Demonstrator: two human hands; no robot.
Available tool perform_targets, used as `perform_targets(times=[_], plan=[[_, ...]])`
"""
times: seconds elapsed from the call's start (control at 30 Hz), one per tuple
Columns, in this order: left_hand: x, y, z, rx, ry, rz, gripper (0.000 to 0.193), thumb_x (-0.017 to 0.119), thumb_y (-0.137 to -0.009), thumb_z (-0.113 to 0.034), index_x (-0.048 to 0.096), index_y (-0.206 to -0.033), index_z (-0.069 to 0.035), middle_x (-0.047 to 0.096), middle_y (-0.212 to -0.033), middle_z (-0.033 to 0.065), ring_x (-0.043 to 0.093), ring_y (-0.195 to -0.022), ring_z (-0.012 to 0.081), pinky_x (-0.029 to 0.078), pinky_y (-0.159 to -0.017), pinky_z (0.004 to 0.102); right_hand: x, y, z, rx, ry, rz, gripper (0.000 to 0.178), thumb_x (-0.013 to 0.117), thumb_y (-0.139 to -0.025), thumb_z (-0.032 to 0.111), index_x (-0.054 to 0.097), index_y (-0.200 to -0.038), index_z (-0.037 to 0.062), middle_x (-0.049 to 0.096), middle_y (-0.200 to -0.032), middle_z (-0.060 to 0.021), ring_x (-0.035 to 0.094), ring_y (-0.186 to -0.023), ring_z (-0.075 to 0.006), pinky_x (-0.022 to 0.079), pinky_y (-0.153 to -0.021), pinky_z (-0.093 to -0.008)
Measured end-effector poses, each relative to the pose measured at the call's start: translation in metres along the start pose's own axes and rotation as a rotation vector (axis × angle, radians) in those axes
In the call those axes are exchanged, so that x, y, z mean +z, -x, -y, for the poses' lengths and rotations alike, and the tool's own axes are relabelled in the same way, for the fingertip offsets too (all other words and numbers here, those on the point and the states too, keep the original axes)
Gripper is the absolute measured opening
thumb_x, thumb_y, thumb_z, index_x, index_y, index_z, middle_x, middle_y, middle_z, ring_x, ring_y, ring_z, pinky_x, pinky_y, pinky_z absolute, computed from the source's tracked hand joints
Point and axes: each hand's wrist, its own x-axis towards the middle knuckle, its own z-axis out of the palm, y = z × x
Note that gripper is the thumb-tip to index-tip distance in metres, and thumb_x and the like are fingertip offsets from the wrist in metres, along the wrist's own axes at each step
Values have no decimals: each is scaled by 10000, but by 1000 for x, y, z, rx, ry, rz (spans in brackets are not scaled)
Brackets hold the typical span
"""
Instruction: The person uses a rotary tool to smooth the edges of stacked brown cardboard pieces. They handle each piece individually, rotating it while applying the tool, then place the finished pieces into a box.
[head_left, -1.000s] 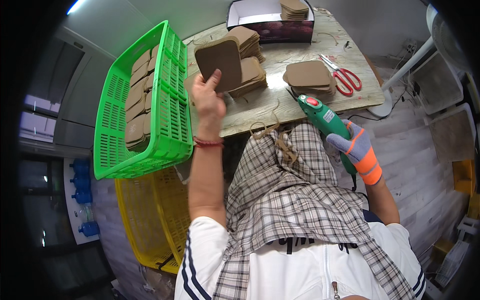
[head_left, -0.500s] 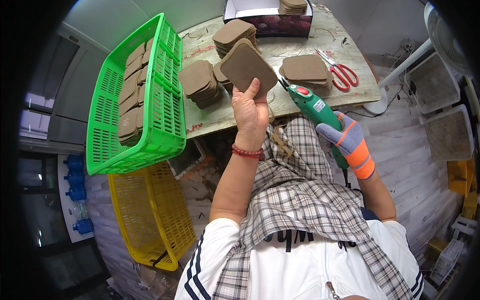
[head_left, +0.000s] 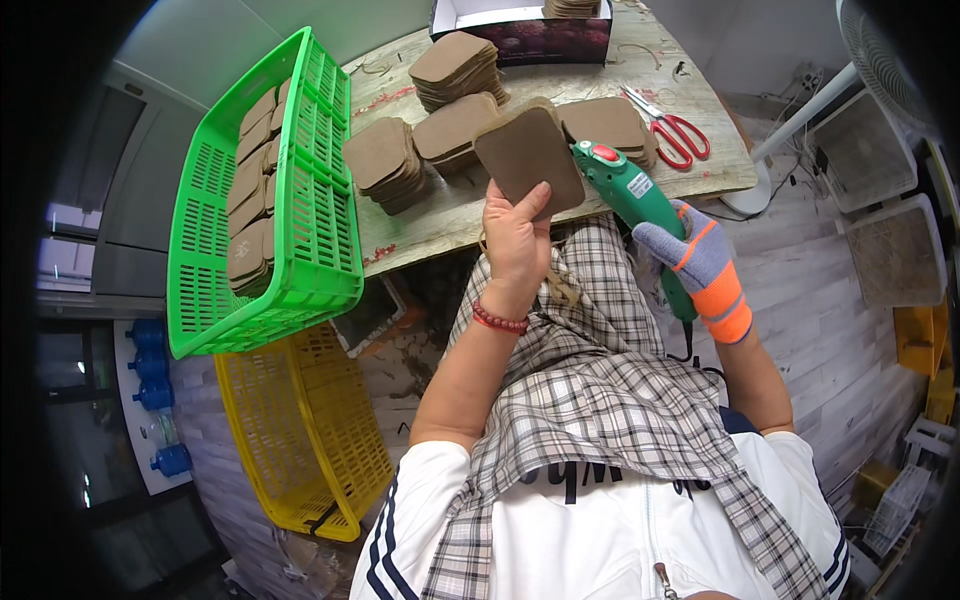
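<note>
My left hand (head_left: 516,238), bare, pinches a brown rounded-square fabric pad (head_left: 532,158) near its lower edge, thumb on top. A pale fringe shows along the pad's upper edge. My right hand (head_left: 697,262), in a grey and orange glove, is wrapped round a green electric cutter (head_left: 632,192) with a red button. The cutter's dark head lies right beside the pad's right edge; I cannot tell whether they touch. Beyond the hands, on the table, are stacks of similar pads: a left stack (head_left: 382,160), a middle stack (head_left: 455,128), a far stack (head_left: 455,62) and a right stack (head_left: 612,125).
Red-handled scissors (head_left: 680,140) lie on the worn wooden table (head_left: 440,232). A green crate (head_left: 320,225) of pads stands left, above a yellow crate (head_left: 300,440). At the back is an open box (head_left: 550,42); a white fan (head_left: 880,70) stands right. The cutter's cord hangs down.
The pad in my left hand has moved right and slightly down, turning so its right edge comes beside the cutter's head. The middle stack is now more exposed. My right hand has barely moved.
</note>
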Motion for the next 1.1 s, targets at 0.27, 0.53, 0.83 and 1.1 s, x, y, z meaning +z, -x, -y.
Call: perform_targets(times=[0.27,0.53,0.83,1.1], plan=[[-12,7,-10,-83,-169,64,376,546,-799,148,530,-1141,-7,630,-1081,101,622,-972,185,528,-848,313,-18,0,4,-24,77,13,420,763,-757,293,603,-996,-12,576,-690,12,479,-552,-34,402,-506,-198],[-33,-9,-58,-268,-563,272,424,551,-744,163,555,-1141,13,635,-1039,52,595,-935,106,492,-826,244,-45,10,11,67,225,185,411,754,-759,268,598,-1019,-10,576,-689,4,498,-566,-40,415,-508,-203],[-32,0,-59,-506,-642,387,482,571,-736,146,534,-1198,15,617,-1094,54,570,-1002,113,445,-898,255,-30,12,7,56,143,173,412,770,-743,269,612,-1014,1,575,-658,6,493,-530,-33,394,-471,-193],[-29,-5,-84,-253,-1009,323,318,653,-697,113,539,-977,16,616,-937,39,576,-883,100,479,-798,246,-30,9,10,110,159,225,398,765,-743,292,620,-993,18,586,-669,11,510,-541,-33,405,-480,-191]])
